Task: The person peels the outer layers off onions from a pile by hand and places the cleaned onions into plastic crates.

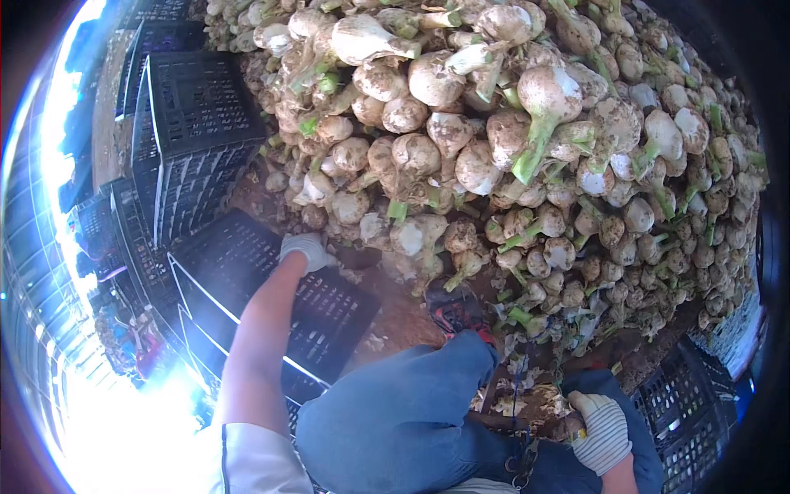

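A big heap of soil-stained bulbs with cut green stalks (432, 148), garlic by their look, rises before me. My left hand (308, 251), in a white knit glove, reaches to the heap's lower left edge, beside a black plastic crate (333, 315); its fingertips are partly hidden, so whether it holds a bulb cannot be told. My right hand (598, 432), in a striped glove, is low by my right leg. It is closed around a handle-like object (575, 429) with a yellow part; the object's other end is unclear.
Black crates stand stacked at the left (203, 99), and another black crate (685, 407) is at the lower right. My shoe (457, 309) rests on the brown ground (395, 309) at the heap's foot. Metal rings (520, 472) hang by my thigh. Glare washes out the lower left.
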Action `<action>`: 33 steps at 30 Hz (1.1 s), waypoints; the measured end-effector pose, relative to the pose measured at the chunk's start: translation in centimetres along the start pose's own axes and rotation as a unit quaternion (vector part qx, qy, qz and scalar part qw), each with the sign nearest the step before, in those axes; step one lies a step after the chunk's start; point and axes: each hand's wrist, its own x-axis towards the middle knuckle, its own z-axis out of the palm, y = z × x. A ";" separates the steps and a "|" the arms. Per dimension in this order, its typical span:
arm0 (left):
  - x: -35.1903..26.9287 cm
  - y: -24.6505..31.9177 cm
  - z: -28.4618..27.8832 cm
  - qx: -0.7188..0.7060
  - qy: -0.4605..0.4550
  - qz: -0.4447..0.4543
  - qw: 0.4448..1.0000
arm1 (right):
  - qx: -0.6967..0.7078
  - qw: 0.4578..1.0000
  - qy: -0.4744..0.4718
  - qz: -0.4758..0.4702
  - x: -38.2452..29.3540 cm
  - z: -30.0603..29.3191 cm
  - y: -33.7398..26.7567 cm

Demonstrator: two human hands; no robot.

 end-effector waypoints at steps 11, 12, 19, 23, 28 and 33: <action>-5.4 -2.9 1.7 -0.749 -0.126 0.119 0.640 | 0.012 1.000 -0.001 0.004 -0.4 0.3 1.0; -5.5 -2.9 2.3 -0.779 -0.163 0.144 0.588 | 0.016 1.000 0.006 -0.001 -0.4 0.6 1.1; -4.7 0.1 3.1 -0.427 -0.060 0.213 0.877 | 0.024 1.000 -0.003 -0.008 -0.5 0.6 0.1; -5.4 3.4 1.3 0.017 -0.013 0.156 0.988 | 0.012 1.000 0.002 0.005 -0.8 1.1 0.6; -2.3 5.0 2.4 0.129 -0.161 0.084 0.975 | 0.025 1.000 -0.007 -0.004 -0.7 1.3 0.7; -0.9 6.4 4.5 0.164 -0.186 0.093 0.964 | 0.022 1.000 -0.010 0.000 -0.3 1.0 0.8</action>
